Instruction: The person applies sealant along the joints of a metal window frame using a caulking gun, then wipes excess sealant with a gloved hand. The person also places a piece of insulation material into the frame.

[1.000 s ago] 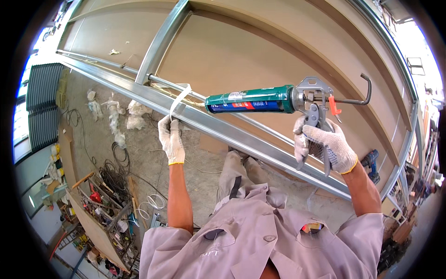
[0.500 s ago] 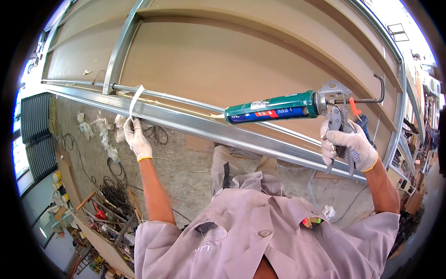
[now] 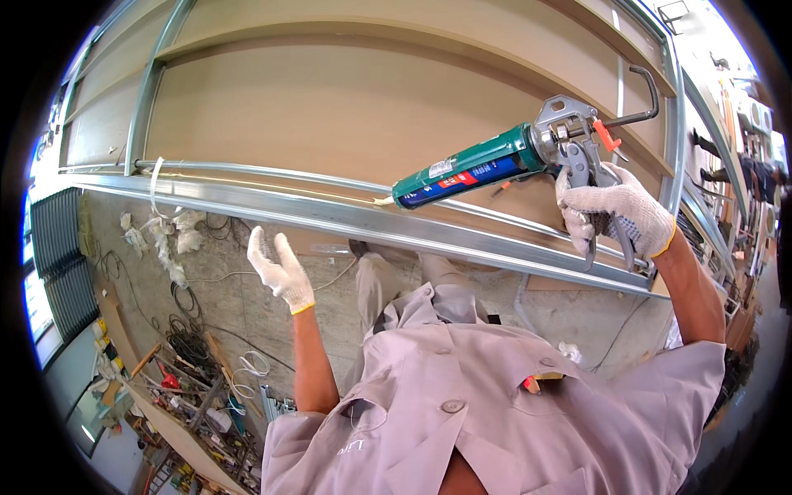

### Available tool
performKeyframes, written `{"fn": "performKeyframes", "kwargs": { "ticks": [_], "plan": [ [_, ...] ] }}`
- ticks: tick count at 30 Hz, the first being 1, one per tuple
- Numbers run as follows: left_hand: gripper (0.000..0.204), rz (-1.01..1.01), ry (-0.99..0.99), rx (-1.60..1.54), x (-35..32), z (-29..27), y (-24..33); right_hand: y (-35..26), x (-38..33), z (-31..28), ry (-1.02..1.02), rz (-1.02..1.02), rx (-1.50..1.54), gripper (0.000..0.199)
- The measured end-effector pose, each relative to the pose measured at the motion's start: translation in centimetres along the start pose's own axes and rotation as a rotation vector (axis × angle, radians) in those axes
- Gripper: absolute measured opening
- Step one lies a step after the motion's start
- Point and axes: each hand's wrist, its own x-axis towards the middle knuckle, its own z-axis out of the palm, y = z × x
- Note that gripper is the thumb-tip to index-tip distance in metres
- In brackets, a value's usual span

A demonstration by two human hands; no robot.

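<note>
My gloved right hand (image 3: 615, 210) is wrapped round the handle and trigger of a caulking gun (image 3: 569, 148). A green and blue sealant cartridge (image 3: 466, 172) sits in it, its pale nozzle pointing left, close to the metal rail (image 3: 330, 210) along the panel's near edge. Behind the nozzle a thin cream bead of sealant (image 3: 272, 188) runs leftward beside the rail. My gloved left hand (image 3: 280, 268) is in the air just on my side of the rail, fingers apart, holding nothing. A white strip (image 3: 155, 186) hangs over the rail farther left.
The large tan panel (image 3: 289, 107) with metal framing and cross ribs fills the far side. Cables (image 3: 190, 334), crumpled plastic (image 3: 169, 247) and a bin of scrap and tools (image 3: 198, 388) lie at left. Dark corrugated sheets (image 3: 62, 256) stand at the far left.
My left hand has let go of the white strip, which now hangs on the rail, and has drawn back toward me. The caulking gun is tilted more, its rear end higher.
</note>
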Motion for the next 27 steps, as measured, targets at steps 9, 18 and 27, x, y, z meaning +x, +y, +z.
{"fn": "performKeyframes", "kwargs": {
  "ticks": [9,18,27],
  "plan": [
    [0.044,0.347,-0.160,0.087,-7.3,3.0,3.9,3.7,-5.6,-7.7,0.173,0.012,0.004,0.020],
    [0.042,0.514,-0.252,0.065,-9.9,4.8,6.5,5.9,-9.7,-12.8,0.231,-0.022,-0.074,0.018],
    [0.041,0.582,-0.313,0.015,-17.9,8.4,12.2,8.1,-13.4,-21.1,0.263,0.025,-0.090,0.016]
  ]
}}
